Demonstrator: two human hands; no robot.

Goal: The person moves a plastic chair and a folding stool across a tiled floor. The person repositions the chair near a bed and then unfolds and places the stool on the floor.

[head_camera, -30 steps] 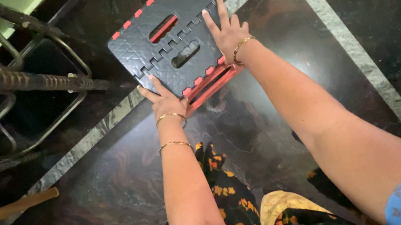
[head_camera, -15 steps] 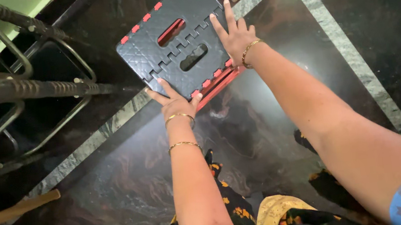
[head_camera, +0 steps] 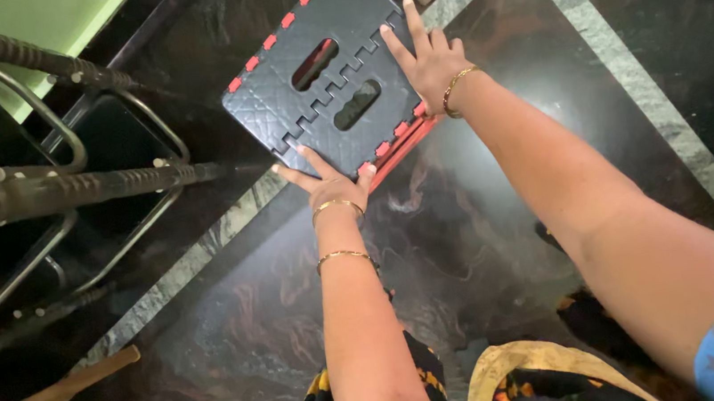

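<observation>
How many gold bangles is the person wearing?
3. Two sit on the left arm: one bangle at the wrist just below the left hand, another further down the forearm. The third circles the right wrist. More could be hidden under the arms.

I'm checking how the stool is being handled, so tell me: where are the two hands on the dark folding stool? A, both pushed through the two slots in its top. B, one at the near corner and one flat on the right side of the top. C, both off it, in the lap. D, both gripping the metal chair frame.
B: the left hand rests at the near corner of the stool, while the right hand lies flat on the top's right side.
</observation>
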